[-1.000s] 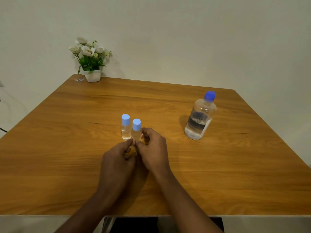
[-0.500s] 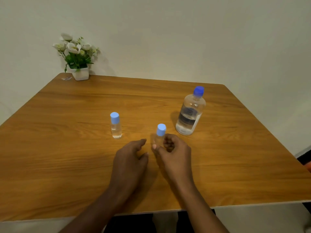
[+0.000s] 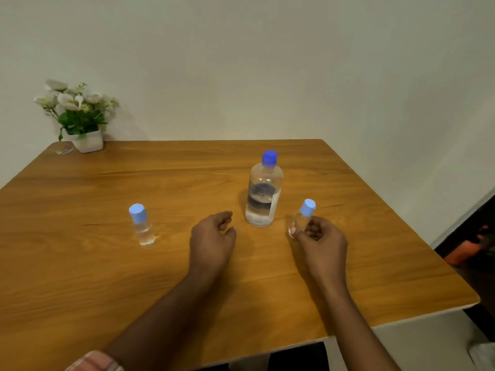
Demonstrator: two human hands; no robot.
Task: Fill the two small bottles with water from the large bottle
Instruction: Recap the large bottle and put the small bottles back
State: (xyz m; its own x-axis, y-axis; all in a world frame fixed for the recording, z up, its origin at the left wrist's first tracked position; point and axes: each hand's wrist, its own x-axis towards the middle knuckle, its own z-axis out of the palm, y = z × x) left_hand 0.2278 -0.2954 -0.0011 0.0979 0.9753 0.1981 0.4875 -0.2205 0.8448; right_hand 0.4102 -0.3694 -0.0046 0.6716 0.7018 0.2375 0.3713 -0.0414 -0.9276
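Brown wooden table point(image 3: 80, 277) carries all items. White-flowered plant in a white pot point(image 3: 81, 124) stands at its far left corner. Large clear plastic bottle with a dark blue cap point(image 3: 263, 194) stands upright near the middle, capped, part filled with water. Left hand point(image 3: 211, 242) is just left of its base, fingers loosely curled, holding nothing. Right hand point(image 3: 321, 242) pinches a small clear bottle with a pale blue cap point(image 3: 304, 215), tilted, just right of the large bottle. The second small capped bottle point(image 3: 142, 226) stands upright, well apart to the left.
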